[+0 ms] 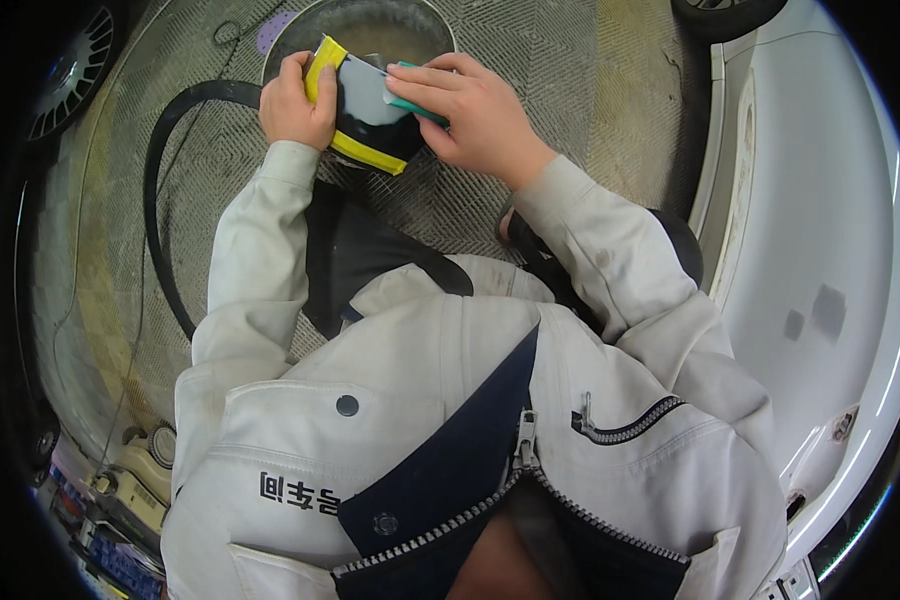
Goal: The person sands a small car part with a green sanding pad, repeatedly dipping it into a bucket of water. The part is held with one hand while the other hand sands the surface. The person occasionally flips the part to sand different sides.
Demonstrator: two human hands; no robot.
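My left hand point(296, 108) grips the left edge of a black curved panel point(378, 138) with yellow masking tape point(368, 155) along its edges, the thumb lying on the front face. In the middle of that face is a smooth grey patch point(362, 92). My right hand point(482, 118) is closed round a small green pad point(420, 106), which touches the patch's right side. The panel is tilted and held over the near part of a round basin point(446, 32). My right fingers cover part of the pad, and the panel's back is hidden.
A lilac disc point(273, 33) lies left of the basin. A black hose point(152, 175) curves across the patterned floor on my left. Close on my right stands a white car body point(810, 190). A wheel point(72, 78) shows far left, and a beige machine point(138, 482) sits lower left.
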